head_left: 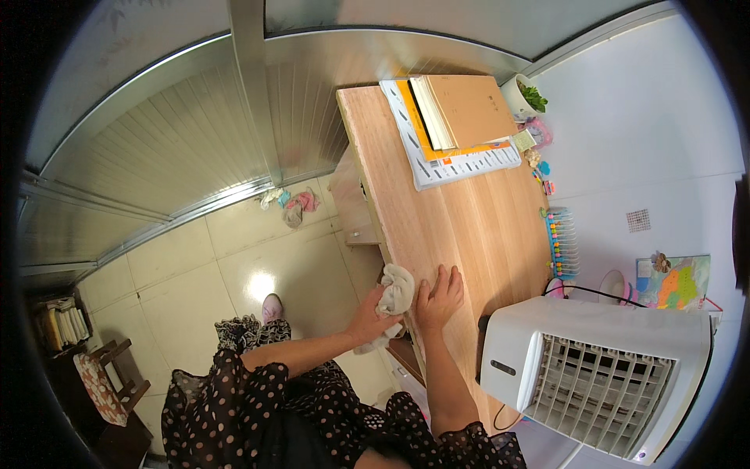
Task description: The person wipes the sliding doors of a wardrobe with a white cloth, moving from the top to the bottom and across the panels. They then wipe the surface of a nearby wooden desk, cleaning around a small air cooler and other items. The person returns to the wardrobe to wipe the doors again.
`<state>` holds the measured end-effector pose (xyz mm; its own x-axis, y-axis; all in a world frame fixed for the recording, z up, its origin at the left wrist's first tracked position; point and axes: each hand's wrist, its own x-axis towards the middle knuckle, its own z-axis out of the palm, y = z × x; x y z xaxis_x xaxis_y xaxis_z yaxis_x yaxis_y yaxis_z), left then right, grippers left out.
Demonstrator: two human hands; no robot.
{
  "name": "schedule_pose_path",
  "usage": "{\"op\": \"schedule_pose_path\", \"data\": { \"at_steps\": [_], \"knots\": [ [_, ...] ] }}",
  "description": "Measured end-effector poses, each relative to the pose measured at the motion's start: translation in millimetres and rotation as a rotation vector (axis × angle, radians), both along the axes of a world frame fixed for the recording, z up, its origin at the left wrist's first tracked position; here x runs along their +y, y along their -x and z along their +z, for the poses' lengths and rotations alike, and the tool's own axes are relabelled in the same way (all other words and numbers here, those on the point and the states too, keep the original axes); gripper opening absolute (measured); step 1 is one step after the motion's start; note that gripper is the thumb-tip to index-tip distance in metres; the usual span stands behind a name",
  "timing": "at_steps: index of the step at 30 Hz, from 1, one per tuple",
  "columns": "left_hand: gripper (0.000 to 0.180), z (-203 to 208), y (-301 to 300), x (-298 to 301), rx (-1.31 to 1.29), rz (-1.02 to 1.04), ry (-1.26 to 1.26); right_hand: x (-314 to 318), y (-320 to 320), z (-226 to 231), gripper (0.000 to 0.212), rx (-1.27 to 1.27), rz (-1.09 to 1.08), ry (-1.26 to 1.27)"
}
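My left hand [369,319] is closed round a crumpled off-white cloth [397,291] at the near left edge of a wooden desk [457,227]. Part of the cloth bunches up above the fingers, and another end hangs below the hand. Just to the right, my right hand [440,300] lies flat on the desktop with its fingers stretched out, holding nothing. A narrow gap separates it from the cloth.
Books and papers [469,117] are stacked at the desk's far end, beside a potted plant [531,95]. A white air cooler [594,375] stands close on the right. Rags [297,205] lie on the tiled floor, and a stool [105,383] stands at the left.
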<state>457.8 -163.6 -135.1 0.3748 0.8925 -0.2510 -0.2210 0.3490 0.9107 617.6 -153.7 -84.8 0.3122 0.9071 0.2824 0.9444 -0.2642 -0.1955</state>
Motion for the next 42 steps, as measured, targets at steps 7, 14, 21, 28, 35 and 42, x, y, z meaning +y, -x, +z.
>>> {"op": "schedule_pose_path", "data": {
  "at_steps": [7,14,21,28,35,42],
  "knots": [
    [0.074,42.3,72.2,157.5,0.212,0.187,-0.302,0.4,3.5,2.7,0.05,0.02,-0.005,-0.001],
    [0.073,68.8,77.5,308.5,1.205,0.128,-0.705,-1.6,4.1,4.2,0.049,0.021,0.001,0.006],
    [0.064,49.9,62.7,332.6,1.386,0.008,-0.722,-1.6,5.6,4.4,0.049,0.035,-0.011,-0.007],
    [0.059,66.2,25.0,233.2,1.412,-0.225,-1.049,1.2,7.6,8.4,0.05,0.039,-0.022,-0.004],
    [0.06,61.1,16.8,150.4,0.99,-0.395,-1.432,3.0,2.1,4.4,0.051,0.027,-0.004,-0.024],
    [0.063,70.2,49.8,280.5,1.402,-0.191,-0.967,0.6,5.3,8.0,0.05,0.055,-0.008,0.007]
  ]
}}
